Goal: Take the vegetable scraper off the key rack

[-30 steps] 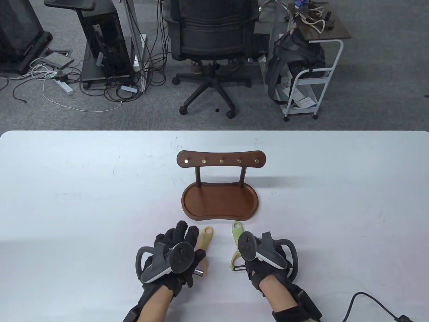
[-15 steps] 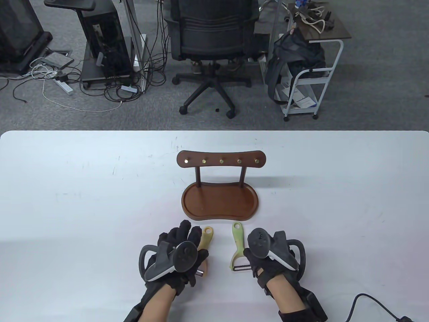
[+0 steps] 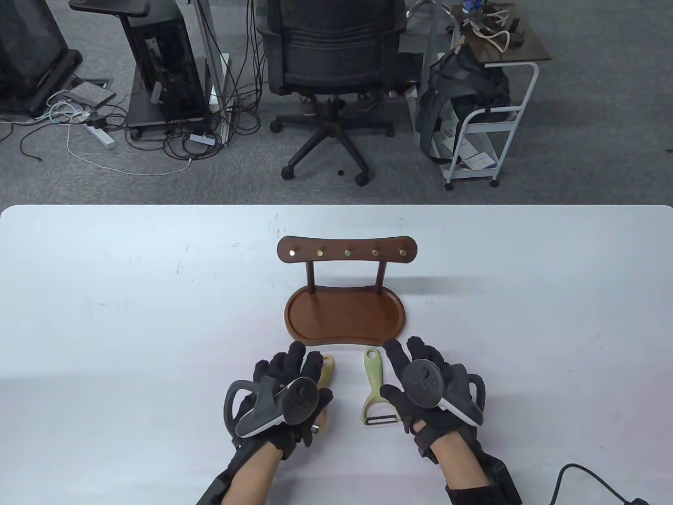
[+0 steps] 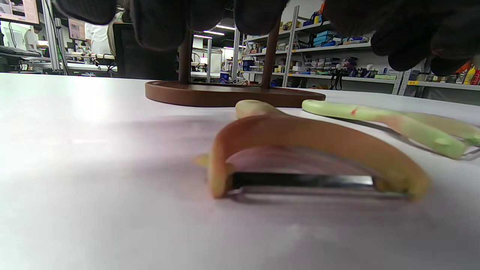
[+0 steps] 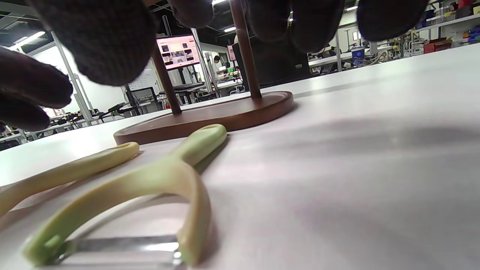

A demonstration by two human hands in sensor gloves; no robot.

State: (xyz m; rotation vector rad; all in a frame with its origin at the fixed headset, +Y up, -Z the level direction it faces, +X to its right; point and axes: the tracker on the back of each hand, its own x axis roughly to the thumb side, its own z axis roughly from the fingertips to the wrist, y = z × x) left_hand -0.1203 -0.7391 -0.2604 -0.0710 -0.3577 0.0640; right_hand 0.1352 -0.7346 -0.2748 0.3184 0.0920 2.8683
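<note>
The brown wooden key rack (image 3: 347, 253) stands mid-table with bare brass hooks over its tray base (image 3: 345, 318). Two scrapers lie flat on the table in front of it. The yellow-orange scraper (image 3: 327, 367) is partly hidden under my left hand (image 3: 292, 374), whose fingers hover above it without touching, as the left wrist view (image 4: 318, 150) shows. The green scraper (image 3: 374, 389) lies just left of my right hand (image 3: 407, 368), which is spread open and holds nothing. It also shows in the right wrist view (image 5: 161, 176), below the fingers (image 5: 93, 37).
The white table (image 3: 131, 315) stretches wide on both sides. A black cable (image 3: 568, 473) lies at the near right corner. An office chair (image 3: 331, 63) and a white cart (image 3: 483, 131) stand on the floor beyond the far edge.
My right hand has slid right off the green scraper and spread its fingers forward, leaving the scraper uncovered. My left hand has edged slightly right over the yellow-orange scraper.
</note>
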